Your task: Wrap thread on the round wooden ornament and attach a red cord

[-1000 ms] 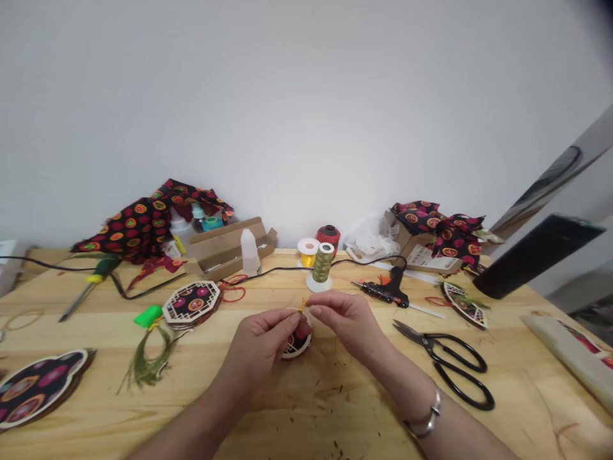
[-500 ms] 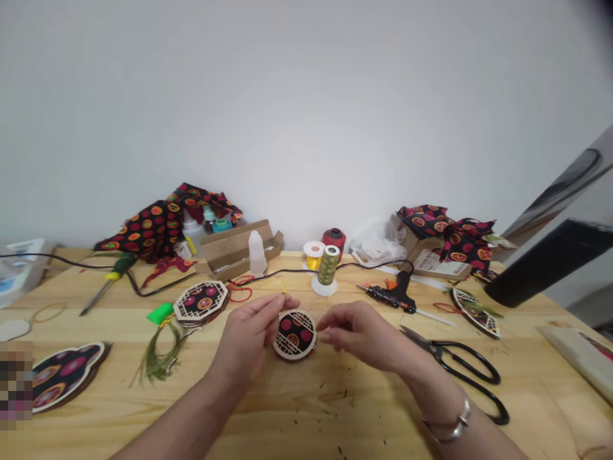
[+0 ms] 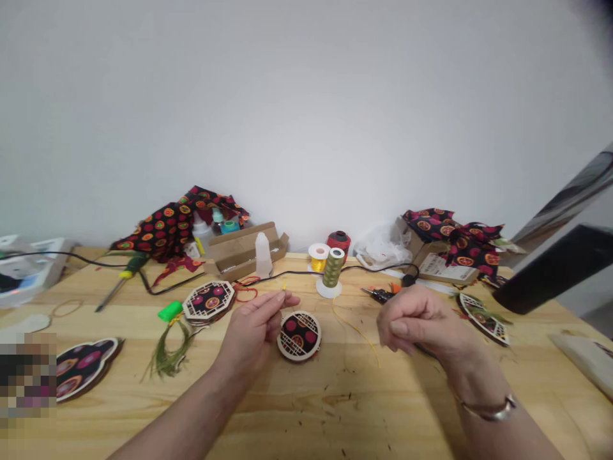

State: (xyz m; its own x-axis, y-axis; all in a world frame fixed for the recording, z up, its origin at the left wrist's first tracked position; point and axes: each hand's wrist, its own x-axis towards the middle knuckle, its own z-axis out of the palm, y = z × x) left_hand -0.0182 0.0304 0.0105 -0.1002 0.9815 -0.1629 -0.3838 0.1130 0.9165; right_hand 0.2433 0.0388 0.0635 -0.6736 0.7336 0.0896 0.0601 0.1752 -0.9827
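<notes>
Your left hand [image 3: 253, 327] is pinching yellow cord [image 3: 284, 287] between thumb and finger, just beside the round lattice-framed ornament [image 3: 299, 336] resting on the wooden table [image 3: 258, 415]. Your right hand [image 3: 416, 322] is partly hiding the glue gun [image 3: 381, 295], fingers curling inward; whether they're gripping anything, I cannot tell.

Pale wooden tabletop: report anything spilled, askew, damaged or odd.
Small dark specks litter the pale wooden tabletop in front of the round, wood-rimmed, black-patterned ornament. They look like stray debris against the bare wood, though they are too small to identify. I see no spill or breakage.
</notes>
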